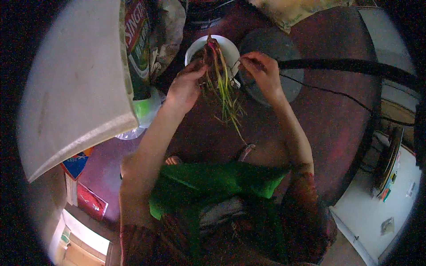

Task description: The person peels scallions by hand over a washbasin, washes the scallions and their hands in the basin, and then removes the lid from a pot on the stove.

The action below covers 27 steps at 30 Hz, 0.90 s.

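Observation:
My left hand (184,86) is closed round a bunch of spring onions (219,73), seen as thin green stalks with a reddish root end. The root end points away from me, over a white bowl (226,44), and the leaves trail down toward my lap. To the right of the bowl's rim, my right hand (264,73) has its thumb and fingers pinched together. A thin pale strip (235,71) hangs near those fingertips; whether they grip it is unclear.
Beneath my right hand is a grey round surface (284,48). A black tube (337,65) and a thin cord (333,91) run off rightward. On the left stand a pale panel (80,80) and a printed bag (138,44). Green cloth (213,177) covers my lap.

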Tool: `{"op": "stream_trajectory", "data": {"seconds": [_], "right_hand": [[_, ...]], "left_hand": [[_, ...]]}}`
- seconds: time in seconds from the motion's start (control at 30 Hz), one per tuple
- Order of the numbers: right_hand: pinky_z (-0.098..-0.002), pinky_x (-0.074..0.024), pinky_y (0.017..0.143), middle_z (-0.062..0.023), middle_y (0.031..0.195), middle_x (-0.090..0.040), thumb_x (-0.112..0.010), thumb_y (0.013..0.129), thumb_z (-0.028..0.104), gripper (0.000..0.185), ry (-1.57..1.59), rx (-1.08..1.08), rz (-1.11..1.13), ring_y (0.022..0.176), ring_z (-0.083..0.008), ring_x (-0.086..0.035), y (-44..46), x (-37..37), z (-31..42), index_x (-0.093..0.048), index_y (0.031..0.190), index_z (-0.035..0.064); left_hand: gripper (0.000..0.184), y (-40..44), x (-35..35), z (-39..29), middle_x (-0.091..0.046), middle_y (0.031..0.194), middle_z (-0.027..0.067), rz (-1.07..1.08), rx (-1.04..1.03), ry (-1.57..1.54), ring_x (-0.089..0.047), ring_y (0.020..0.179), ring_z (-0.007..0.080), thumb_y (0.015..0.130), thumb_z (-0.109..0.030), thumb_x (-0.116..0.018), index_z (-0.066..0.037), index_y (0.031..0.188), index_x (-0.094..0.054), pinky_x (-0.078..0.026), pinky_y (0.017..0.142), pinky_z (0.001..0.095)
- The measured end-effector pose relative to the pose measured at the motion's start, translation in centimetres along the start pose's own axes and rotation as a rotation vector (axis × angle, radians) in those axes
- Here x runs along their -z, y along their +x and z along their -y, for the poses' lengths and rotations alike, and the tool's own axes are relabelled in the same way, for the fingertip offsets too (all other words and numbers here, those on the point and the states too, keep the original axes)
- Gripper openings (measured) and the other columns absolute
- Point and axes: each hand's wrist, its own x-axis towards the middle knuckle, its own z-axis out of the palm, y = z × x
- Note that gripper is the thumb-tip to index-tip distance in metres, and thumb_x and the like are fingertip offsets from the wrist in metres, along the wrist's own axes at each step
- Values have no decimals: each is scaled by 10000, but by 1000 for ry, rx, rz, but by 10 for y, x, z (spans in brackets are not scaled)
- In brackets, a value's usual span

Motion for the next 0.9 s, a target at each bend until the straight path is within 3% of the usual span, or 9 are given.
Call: {"op": "stream_trajectory", "data": {"seconds": [0.17,0.23,0.27,0.33,0.43,0.57,0.67,0.73,0.9], "right_hand": [[-204,-421,570,-19,757,-628,-577,846,125,130,115,-36,51,640,-59,-536,3,-9,-7,-626,903,20],[-203,-421,574,-18,754,-626,-575,847,127,131,101,-40,52,646,-60,-539,2,-8,-5,-626,901,20],[-202,-422,577,-16,752,-625,-573,848,130,132,84,-46,53,651,-61,-541,2,-8,-5,-626,899,21],[-201,-423,579,-17,754,-626,-573,848,129,131,114,-60,59,652,-62,-544,2,-8,-2,-626,899,21],[-200,-425,584,-19,755,-627,-571,849,130,131,159,-70,71,656,-63,-549,1,-7,0,-628,899,22],[-201,-428,588,-20,757,-628,-564,854,133,132,149,-21,68,666,-63,-556,3,-6,-4,-629,899,28],[-200,-430,592,-21,759,-630,-559,856,132,132,244,-56,59,675,-65,-562,1,-6,-1,-630,899,29],[-201,-431,592,-21,759,-630,-558,856,131,132,209,-45,58,676,-64,-562,2,-5,-2,-629,900,28],[-200,-433,592,-21,757,-628,-553,858,127,133,144,-30,70,680,-62,-560,1,-2,4,-626,903,25]], "left_hand": [[313,-7,-2,-5,-587,1069,42,56,-11,-23,-541,998,161,841,-99,-552,-68,1150,-509,-414,852,285],[288,-12,-10,-10,-602,1025,12,-113,20,61,-562,869,115,833,-102,-565,-80,1118,-524,-439,700,229],[288,-11,-5,-9,-602,1025,12,-114,20,62,-562,869,115,833,-102,-565,-80,1118,-524,-439,700,229],[263,-7,3,-8,-612,987,-12,-39,33,35,-541,725,71,832,-101,-568,-89,1092,-534,-395,542,186],[248,-10,-3,-6,-616,973,-17,-110,18,65,-504,643,58,839,-97,-555,-92,1087,-538,-348,469,176],[237,-13,-7,-5,-614,978,-10,-41,43,30,-534,713,58,842,-88,-542,-92,1078,-541,-375,512,164],[242,-21,-18,-5,-613,984,-3,67,-112,-4,-555,806,53,844,-80,-531,-87,1086,-536,-390,550,145],[245,-15,-15,-9,-611,999,8,19,28,17,-559,895,65,845,-78,-529,-84,1090,-531,-410,600,147],[260,-9,-6,-7,-607,1035,20,-22,51,37,-562,906,84,848,-87,-528,-80,1108,-524,-424,630,172]]}}
